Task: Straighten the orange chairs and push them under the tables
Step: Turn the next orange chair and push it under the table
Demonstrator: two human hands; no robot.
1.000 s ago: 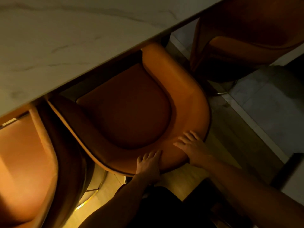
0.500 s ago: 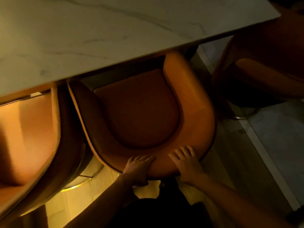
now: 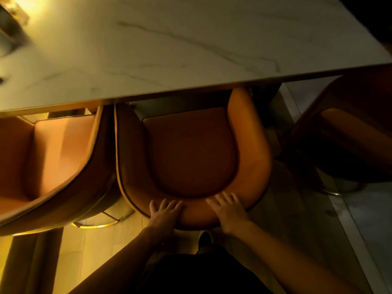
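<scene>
Middle chair (image 3: 191, 151) — orange, tub-shaped, seat cushion facing up. Its open front sits under the near edge of the table (image 3: 169, 49); the armrest tips are hidden beneath the tabletop, while most of the seat and the curved back are out from under it. Chair looks roughly square to the table edge.

Left hand (image 3: 164, 213) and right hand (image 3: 230, 211) both lie flat on the top of the chair's curved back, fingers spread and pointing toward the table, palms down. The hands are apart from each other, one to each side of the back's midline, and neither is curled around anything. Judgement: flat palms on the back suit a straight push toward the table; one hand on each side should keep the chair from turning as it slides.

Left chair (image 3: 53, 158) stands just beside the middle chair, the sides close or touching — cannot tell which. Its front is also under the table edge. It appears angled a little against the middle chair.

Right chair (image 3: 347, 141) stands apart from the middle chair, in shadow, bare floor (image 3: 284, 209) between them.

Containers: none identifiable. A blurred bright object (image 3: 10, 22) sits on the table's far left corner; its contents cannot be made out.
</scene>
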